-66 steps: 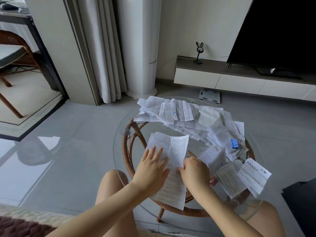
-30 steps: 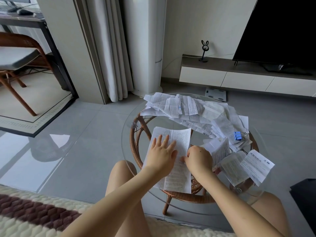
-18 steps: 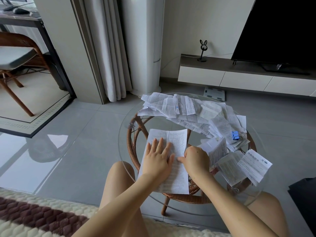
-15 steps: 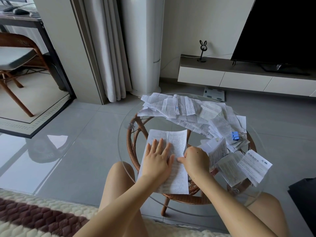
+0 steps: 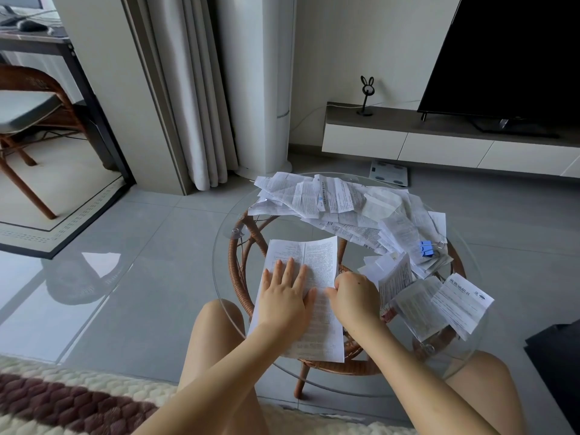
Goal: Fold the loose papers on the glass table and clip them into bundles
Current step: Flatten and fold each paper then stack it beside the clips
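A printed sheet (image 5: 317,255) with a lengthwise crease lies on the near side of the round glass table (image 5: 219,277). My left hand (image 5: 284,298) rests flat on its left half, fingers straight and spread. My right hand (image 5: 354,298) sits at the sheet's right edge with fingers curled and the thumb on the paper, pinching it. A pile of loose printed papers (image 5: 332,199) covers the far side of the table. A blue binder clip (image 5: 426,248) lies on papers at the right. Several folded papers (image 5: 458,302) lie near the right rim.
The table stands on a rattan base (image 5: 238,271) between my knees. A knitted rug (image 5: 62,400) lies at the near left and a black object (image 5: 558,356) at the right. Beyond are a curtain (image 5: 194,105), a TV cabinet (image 5: 439,142) and a floor scale (image 5: 388,173).
The sheet has turned a little straighter in front of me. Both hands stay on it in much the same pose; the view has shifted slightly.
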A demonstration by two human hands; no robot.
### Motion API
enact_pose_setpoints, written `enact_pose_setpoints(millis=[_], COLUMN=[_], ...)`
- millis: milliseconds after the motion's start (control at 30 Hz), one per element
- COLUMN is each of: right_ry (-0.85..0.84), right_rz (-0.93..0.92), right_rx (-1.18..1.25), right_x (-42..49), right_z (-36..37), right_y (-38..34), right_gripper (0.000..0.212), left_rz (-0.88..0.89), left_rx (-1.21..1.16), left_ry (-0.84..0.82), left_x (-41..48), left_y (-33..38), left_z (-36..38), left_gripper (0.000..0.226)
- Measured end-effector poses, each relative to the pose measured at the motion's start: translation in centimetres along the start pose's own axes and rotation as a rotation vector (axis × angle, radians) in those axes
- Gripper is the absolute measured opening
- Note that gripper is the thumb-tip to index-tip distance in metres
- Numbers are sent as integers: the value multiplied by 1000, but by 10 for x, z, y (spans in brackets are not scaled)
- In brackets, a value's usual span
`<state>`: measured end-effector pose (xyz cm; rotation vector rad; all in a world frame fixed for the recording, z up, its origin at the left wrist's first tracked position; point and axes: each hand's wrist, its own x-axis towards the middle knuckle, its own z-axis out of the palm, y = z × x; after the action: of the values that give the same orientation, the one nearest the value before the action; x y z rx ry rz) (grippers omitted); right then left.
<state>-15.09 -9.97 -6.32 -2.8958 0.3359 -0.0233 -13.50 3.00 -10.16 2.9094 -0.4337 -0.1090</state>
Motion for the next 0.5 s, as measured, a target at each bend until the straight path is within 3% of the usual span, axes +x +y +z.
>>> enact_pose_setpoints(millis=[300, 500], right_ry=[47, 113], right_rz=[-19, 44], right_rx=[-11, 282], right_x=[0, -3], right_z=[1, 8], right_y=[-5, -4], right_gripper=[49, 44], left_rz=[-6, -1], left_rx=[-51, -68], left_ry=[60, 84], left_x=[-7, -8], left_y=[1, 0], left_z=[1, 4], left_gripper=[76, 80])
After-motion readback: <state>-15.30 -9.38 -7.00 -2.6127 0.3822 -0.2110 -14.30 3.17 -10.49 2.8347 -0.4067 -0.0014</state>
